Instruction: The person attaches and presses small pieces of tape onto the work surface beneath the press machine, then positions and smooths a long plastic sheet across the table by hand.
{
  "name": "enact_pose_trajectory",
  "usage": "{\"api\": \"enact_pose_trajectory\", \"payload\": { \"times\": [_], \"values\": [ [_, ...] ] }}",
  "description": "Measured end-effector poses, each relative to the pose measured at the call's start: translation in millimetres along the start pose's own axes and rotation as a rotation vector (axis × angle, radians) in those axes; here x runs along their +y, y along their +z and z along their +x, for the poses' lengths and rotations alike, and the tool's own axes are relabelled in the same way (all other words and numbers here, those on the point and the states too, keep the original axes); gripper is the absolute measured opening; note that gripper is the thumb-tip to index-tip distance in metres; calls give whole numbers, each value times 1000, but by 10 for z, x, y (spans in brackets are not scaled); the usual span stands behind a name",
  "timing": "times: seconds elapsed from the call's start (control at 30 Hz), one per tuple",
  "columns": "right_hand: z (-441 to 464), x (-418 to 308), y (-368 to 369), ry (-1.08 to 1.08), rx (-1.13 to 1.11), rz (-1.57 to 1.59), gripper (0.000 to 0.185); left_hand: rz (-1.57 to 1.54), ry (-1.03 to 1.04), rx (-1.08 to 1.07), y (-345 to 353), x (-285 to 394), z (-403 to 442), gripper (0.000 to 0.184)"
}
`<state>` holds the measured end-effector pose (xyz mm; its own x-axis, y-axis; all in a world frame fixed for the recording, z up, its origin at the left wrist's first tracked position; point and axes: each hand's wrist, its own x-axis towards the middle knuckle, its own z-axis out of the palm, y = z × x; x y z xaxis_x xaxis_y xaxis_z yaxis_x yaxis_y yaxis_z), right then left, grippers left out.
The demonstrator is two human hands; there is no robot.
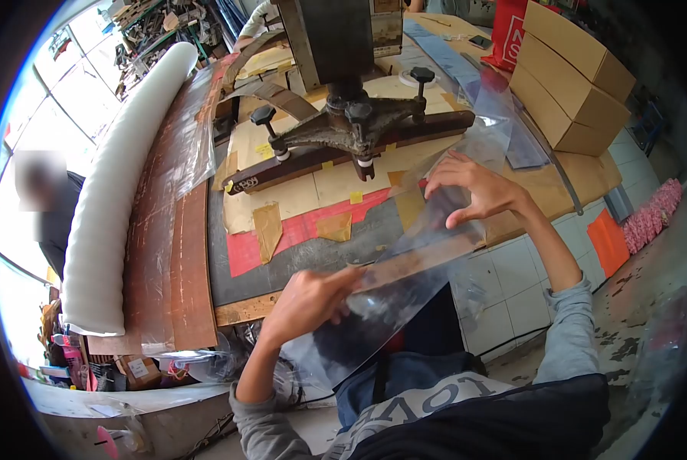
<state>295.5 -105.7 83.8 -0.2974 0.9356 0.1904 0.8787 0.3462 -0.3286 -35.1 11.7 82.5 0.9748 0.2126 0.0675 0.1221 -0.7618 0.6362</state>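
Note:
A clear plastic sheet [393, 295] stretches in front of me, from my lap up over the front edge of the press table. My left hand [309, 300] is closed on its lower left part, fingers bent around the film. Farther up on the right, my right hand [481, 190] curves over the sheet with thumb and fingers apart. It looks in contact with the film, though the contact is hard to see. Beyond the hands stands a press head with black knobs [359, 115], bolted to a dark bar [313, 159] above taped cardboard [305, 195].
Bubble-like white foam roll [121, 199] lies along the left, on brown sheets [178, 253]. Cardboard boxes [565, 84] and a red bag [506, 38] stand at the back right. A metal strip [550, 157] juts past the table's right edge. Another person [56, 218] is at far left.

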Motion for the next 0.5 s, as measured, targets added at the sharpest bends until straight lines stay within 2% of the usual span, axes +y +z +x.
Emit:
{"api": "enact_pose_trajectory", "payload": {
  "times": [0.03,0.13,0.23,0.33,0.43,0.47,0.5],
  "values": [
    [18,69,-2,6,8,20,57,-19,-30,-6,-46,-14,-90,20],
    [93,58,130,60,-57,38,59,169,-3,-81,-187,-184,-408,34],
    [208,89,193,78,-8,-63,59,160,-128,-141,-476,-282,-656,33],
    [267,231,193,229,-65,-96,59,291,-227,-142,-802,-352,-858,16],
    [235,336,240,325,-23,-63,58,343,-330,-204,-995,-433,-938,13],
    [208,381,268,350,2,-50,58,363,-290,-175,-1030,-465,-975,13],
    [172,457,293,281,59,-166,56,345,-333,-182,-1082,-459,-1000,15]
  ]
}}
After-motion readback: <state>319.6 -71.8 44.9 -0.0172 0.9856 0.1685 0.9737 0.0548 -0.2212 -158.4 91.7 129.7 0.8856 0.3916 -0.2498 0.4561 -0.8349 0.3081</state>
